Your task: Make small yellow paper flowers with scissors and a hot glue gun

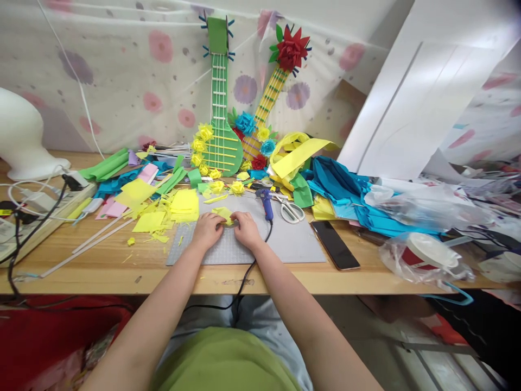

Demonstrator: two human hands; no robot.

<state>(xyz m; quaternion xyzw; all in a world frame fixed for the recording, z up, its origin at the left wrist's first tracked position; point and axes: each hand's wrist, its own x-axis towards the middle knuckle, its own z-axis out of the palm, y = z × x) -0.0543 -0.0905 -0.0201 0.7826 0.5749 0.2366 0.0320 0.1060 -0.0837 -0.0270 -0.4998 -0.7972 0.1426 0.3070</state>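
Note:
Between my hands, over the grey cutting mat (293,244), is a small piece of yellow paper (223,213). My left hand (208,229) grips its left side, fingers curled in. On the other side my right hand (245,228) pinches its right edge. Just right of them lies a blue glue gun (266,205) with its black cord running toward me. White-handled scissors (291,210) rest beside it. A stack of yellow paper squares (184,205) sits left of my hands, and yellow paper flowers (236,188) lie behind them.
A green paper instrument (222,146) and a yellow one (271,98) lean at the back. Paper scraps (136,193) cover the left. A phone (336,244), blue paper (342,182) and a bagged cup (423,255) lie right. A power strip (49,217) stands far left.

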